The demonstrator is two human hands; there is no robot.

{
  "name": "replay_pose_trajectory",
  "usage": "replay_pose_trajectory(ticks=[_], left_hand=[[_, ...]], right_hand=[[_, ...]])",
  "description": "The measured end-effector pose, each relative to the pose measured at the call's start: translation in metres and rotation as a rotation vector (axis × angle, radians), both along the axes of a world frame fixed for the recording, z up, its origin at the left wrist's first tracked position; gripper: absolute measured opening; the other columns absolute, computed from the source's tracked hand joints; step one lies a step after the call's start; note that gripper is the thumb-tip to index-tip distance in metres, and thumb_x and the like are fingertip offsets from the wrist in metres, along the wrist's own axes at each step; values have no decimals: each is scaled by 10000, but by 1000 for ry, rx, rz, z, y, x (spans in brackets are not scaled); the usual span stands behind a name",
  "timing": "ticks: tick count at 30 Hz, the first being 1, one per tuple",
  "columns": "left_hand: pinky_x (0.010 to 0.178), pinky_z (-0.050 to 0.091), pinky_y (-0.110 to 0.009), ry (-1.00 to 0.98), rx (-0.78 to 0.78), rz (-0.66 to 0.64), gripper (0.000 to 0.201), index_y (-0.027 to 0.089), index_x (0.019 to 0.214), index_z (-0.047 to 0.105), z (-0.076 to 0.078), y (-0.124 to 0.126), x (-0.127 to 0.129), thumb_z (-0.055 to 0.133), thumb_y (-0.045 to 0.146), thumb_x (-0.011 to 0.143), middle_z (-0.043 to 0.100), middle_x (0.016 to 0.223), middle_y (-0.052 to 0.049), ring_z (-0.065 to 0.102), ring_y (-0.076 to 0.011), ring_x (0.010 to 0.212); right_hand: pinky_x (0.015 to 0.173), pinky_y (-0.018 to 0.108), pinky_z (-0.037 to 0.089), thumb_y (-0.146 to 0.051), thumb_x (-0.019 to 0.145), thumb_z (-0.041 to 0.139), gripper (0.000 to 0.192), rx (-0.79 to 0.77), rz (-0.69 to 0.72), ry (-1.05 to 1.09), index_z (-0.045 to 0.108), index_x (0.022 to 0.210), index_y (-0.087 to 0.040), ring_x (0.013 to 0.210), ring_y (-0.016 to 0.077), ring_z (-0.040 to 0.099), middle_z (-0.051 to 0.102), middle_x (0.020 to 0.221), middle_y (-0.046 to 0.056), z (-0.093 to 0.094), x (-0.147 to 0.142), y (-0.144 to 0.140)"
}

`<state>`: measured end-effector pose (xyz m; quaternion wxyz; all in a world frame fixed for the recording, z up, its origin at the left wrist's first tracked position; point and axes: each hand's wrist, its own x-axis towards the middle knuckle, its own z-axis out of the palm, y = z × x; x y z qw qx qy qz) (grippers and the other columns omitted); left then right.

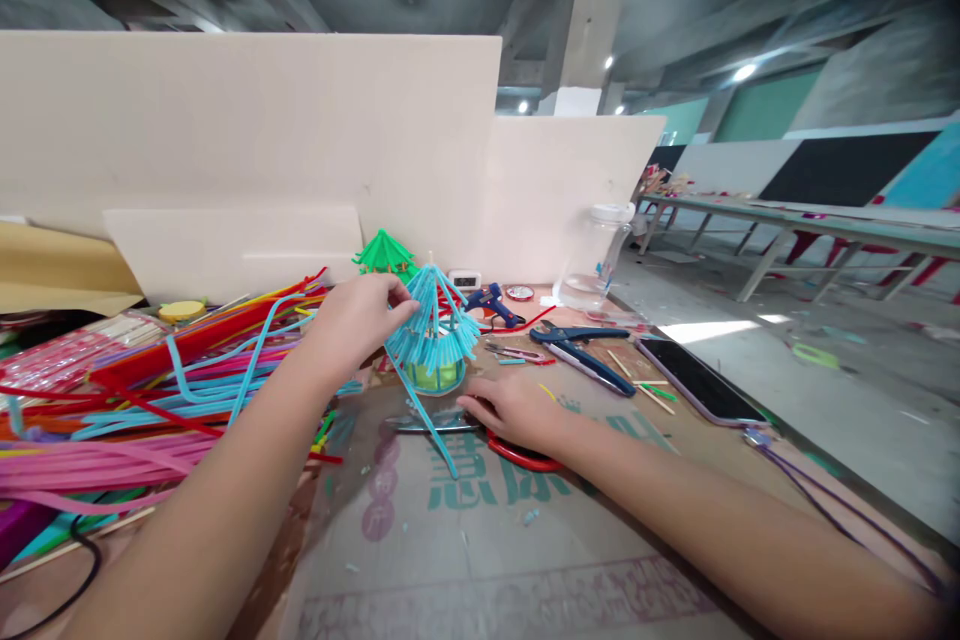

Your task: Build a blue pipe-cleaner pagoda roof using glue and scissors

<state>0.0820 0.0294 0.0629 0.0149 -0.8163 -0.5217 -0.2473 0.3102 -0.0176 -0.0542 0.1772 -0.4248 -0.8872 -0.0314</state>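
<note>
Steadying a light, springy blue model between your two hands.
The blue model [433, 325] stands upright on the cardboard sheet [465, 570], just in front of the green-roofed model [384, 252]. Your left hand [360, 317] has thumb and fingers pinching the left side of its roof; your right hand [519, 410] rests low, just beside the light-green base [437, 380] and over the red-handled scissors [534, 463], and I can't tell whether its grip is closed on them. Expect little weight: the roof strips look soft, bendy and not slippery, but easily crushed or pulled loose. Hold lightly at the base, probably the firmest part, and avoid tugging the long blue strip [434, 435] slanting down.
</note>
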Motion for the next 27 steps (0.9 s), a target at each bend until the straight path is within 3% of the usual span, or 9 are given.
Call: replay_pose_trajectory(ticks=[13, 16, 20, 24, 27], left_hand=[[632, 399, -309, -28, -4, -37, 259, 220, 800, 652, 2, 2, -6, 540, 452, 827, 710, 797, -41, 637, -225, 755], [645, 414, -304, -99, 23, -31, 279, 220, 867, 651, 3, 5, -14, 541, 474, 838, 714, 845, -35, 637, -220, 775], [746, 472, -325, -191, 21, -66, 396, 208, 1067, 650, 0, 11, -17, 542, 518, 846, 710, 1056, -59, 647, -235, 910], [841, 496, -347, -326, 15, -195, 452, 188, 1198, 620, -9, 20, -10, 497, 497, 892, 681, 1161, -87, 638, -238, 1016], [896, 501, -356, -415, -33, -298, 491, 172, 1267, 585, -19, 28, -6, 501, 485, 898, 656, 1222, -107, 619, -240, 1095]], right_hand=[[675, 268, 373, -349, 995, 401, 336, -27, 8, -27, 657, 877, -165, 752, 162, 608, 700, 823, 68, 2, -2, -2], [667, 266, 376, -349, 986, 417, 309, -99, -9, -47, 669, 931, -179, 770, 167, 620, 707, 865, 66, 14, -1, -4], [641, 254, 379, -332, 914, 534, 203, -274, -2, -88, 657, 1048, -241, 810, 177, 633, 700, 973, 46, 42, 15, -5], [629, 269, 379, -316, 770, 679, 446, -399, -8, -276, 603, 1207, -270, 813, 219, 631, 686, 961, 52, 58, 35, -7], [658, 274, 388, -238, 759, 649, 582, -391, 7, -347, 529, 1323, -314, 844, 228, 623, 664, 1032, 65, 61, 40, -11]])
